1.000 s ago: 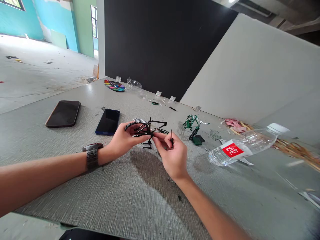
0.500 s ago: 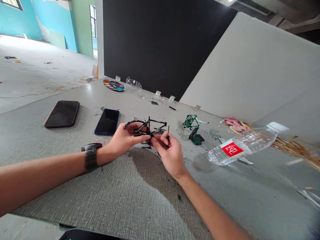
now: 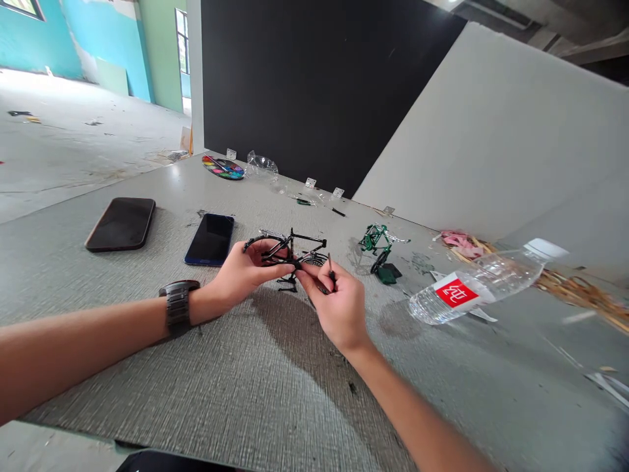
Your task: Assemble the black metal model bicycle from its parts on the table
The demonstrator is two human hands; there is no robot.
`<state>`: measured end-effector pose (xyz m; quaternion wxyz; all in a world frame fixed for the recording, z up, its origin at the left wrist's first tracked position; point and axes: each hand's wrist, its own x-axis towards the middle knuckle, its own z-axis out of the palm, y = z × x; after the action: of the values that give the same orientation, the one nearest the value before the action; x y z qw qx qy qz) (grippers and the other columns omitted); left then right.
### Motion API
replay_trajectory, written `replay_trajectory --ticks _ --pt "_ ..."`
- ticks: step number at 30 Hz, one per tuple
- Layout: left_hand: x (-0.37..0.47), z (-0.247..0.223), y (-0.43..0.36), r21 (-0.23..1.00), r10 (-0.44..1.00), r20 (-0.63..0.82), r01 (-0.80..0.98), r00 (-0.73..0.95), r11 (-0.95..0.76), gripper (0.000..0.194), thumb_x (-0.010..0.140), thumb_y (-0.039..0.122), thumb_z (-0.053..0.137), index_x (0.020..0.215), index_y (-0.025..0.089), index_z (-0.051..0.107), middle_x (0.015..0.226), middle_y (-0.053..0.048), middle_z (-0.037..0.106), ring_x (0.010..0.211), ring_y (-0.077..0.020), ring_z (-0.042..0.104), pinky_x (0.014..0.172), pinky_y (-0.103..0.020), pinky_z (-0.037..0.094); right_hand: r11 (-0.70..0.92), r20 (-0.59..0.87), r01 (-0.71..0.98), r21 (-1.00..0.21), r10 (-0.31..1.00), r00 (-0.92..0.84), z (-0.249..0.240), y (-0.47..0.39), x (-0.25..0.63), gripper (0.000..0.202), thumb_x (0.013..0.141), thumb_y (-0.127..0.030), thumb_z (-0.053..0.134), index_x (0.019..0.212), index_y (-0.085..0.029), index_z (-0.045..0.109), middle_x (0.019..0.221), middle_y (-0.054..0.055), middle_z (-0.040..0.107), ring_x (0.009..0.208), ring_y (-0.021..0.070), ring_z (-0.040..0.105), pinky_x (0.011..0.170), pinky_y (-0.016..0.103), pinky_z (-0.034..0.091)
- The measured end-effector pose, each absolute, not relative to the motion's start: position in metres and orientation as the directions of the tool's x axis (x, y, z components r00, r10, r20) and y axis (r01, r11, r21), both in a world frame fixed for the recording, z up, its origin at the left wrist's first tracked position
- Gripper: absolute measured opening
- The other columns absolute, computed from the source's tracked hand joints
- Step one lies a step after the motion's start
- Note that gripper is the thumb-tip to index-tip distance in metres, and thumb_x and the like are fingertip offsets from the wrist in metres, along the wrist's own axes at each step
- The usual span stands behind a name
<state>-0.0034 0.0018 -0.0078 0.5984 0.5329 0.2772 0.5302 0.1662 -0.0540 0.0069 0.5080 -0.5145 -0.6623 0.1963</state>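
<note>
A black model bicycle (image 3: 289, 248) is held just above the grey table, its frame pointing right. My left hand (image 3: 246, 272) wraps round its rear part, thumb pressed at the middle near the pedals. The fingers of my right hand (image 3: 339, 301) are curled, with thumb and index fingertips meeting the bicycle beside my left thumb. A small dark screwdriver (image 3: 331, 275) sticks up out of my right hand's curled fingers, its thin tip pointing upward. Farther right stands a green model bicycle (image 3: 376, 244) with a dark green piece beside its wheel.
Two phones, one dark (image 3: 122, 224) and one blue-edged (image 3: 210, 239), lie at the left. A paint palette (image 3: 223, 167) and crumpled clear plastic (image 3: 262, 165) are at the back. A water bottle (image 3: 484, 282) lies at the right, near straw strips (image 3: 580, 292).
My right hand has turned slightly and its curled fingers have shifted a little right and down with the screwdriver. My left hand and the black bicycle stay almost the same.
</note>
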Motion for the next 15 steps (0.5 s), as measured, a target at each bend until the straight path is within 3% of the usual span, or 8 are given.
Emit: replay_trajectory --ticks 8,15 --pt "-0.0034 -0.0120 0.0027 0.921 0.928 0.220 -0.377 0.301 -0.096 0.034 0.063 0.024 0.088 0.089 0.016 0.068 0.093 -0.001 0.073 0.090 -0.0153 0.067 0.089 -0.033 0.052 0.377 0.443 0.376 -0.846 0.891 0.104 0.0069 -0.0549 0.1648 0.046 0.084 -0.027 0.071 0.064 -0.026 0.029 0.097 0.008 0.077 0.098 0.0225 0.072 0.080 0.036 0.052" --pt "-0.0042 -0.0097 0.0016 0.951 0.929 0.204 -0.288 0.309 -0.114 0.032 0.065 0.029 0.086 0.089 0.017 0.069 0.095 -0.005 0.074 0.090 -0.0192 0.068 0.087 -0.036 0.053 0.344 0.387 0.296 -0.891 0.917 0.098 0.0060 -0.0525 0.1677 0.048 0.081 -0.030 0.074 0.064 -0.026 0.030 0.094 0.007 0.074 0.093 0.0213 0.070 0.081 0.037 0.054"
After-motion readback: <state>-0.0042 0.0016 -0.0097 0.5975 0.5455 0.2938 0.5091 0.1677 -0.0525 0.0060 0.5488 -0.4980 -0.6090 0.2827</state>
